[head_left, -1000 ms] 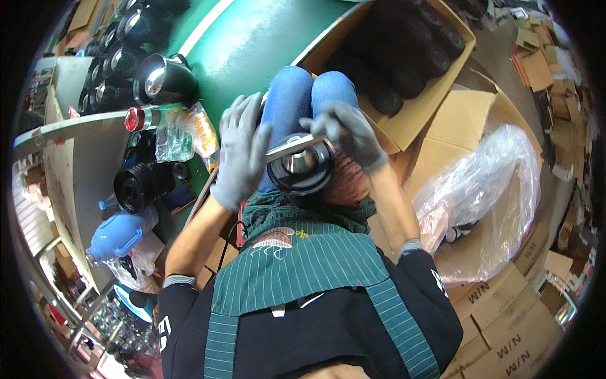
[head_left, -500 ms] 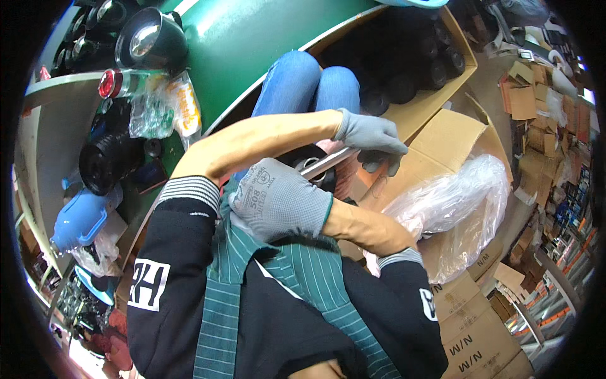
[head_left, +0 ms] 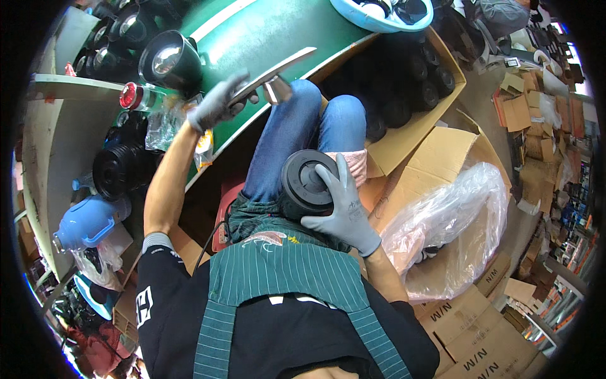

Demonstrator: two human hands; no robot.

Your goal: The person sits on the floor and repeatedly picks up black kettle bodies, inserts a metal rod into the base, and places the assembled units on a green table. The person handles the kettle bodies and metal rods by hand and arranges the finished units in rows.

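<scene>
My left hand point(head_left: 218, 106), in a grey glove, is closed round the near end of a long metal tool point(head_left: 278, 67). It is raised at the green table's edge. The tool is flat and narrow, with a short silver block under its middle; its exact kind does not show. My right hand point(head_left: 344, 205), also gloved, grips the side and top of a round black canister-like part point(head_left: 297, 174) on my lap. The part's round face is turned up, with concentric rings and a raised centre. Some of its right side is hidden by my fingers.
On the green table point(head_left: 252, 38) stand glossy black pots point(head_left: 169, 60), a red-lidded jar point(head_left: 131, 96) and a blue basin point(head_left: 382, 24). A carton point(head_left: 464, 63) of black round parts is at upper right. Clear plastic point(head_left: 442, 221) lies over a box. A blue jug point(head_left: 85, 221) is at left.
My crossed arms have come apart. The left hand has swung up and left with the metal tool. My right hand has moved right and now holds the black canister-like part, which is now in plain view.
</scene>
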